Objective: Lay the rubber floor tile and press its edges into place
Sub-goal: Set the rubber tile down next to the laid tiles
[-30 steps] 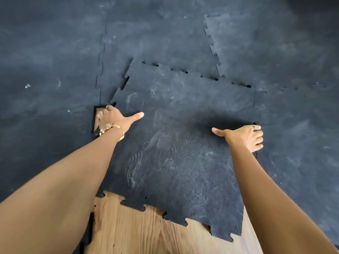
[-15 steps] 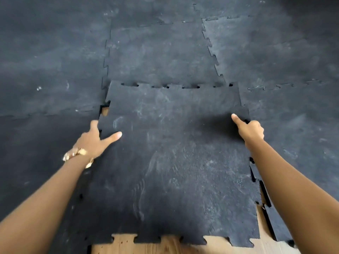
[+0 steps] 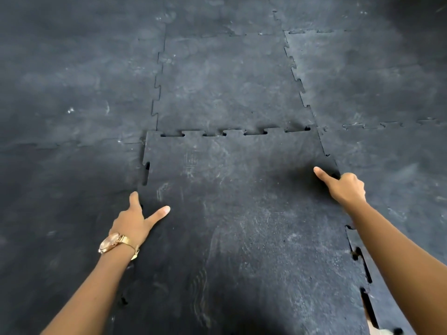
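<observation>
Head view: loose rubber tile (image 3: 242,226) lies in the gap among the laid tiles (image 3: 229,81), far edge against the neighbour's teeth, but open slots show along that far seam (image 3: 232,134), so the tabs are not seated, I judge. Left hand (image 3: 131,222) rests on the tile's left edge, thumb and one finger spread wide, other fingers hidden, gripping nothing. Right hand (image 3: 347,187) sits at the right edge, thumb out over the tile, remaining fingers curled; can't tell whether they hook the edge. Gold watch (image 3: 113,243) on the left wrist. To do this step well: nudge the tile forward and square so teeth meet slots, then press from the far corners down each side, working tab by tab with flat palms. In the way: gaps open along the right seam (image 3: 362,274) near the bottom, a slot at the left edge (image 3: 146,172), so alignment looks slightly off. A pale patch shows at the near right corner (image 3: 377,331), likely bare floor.
</observation>
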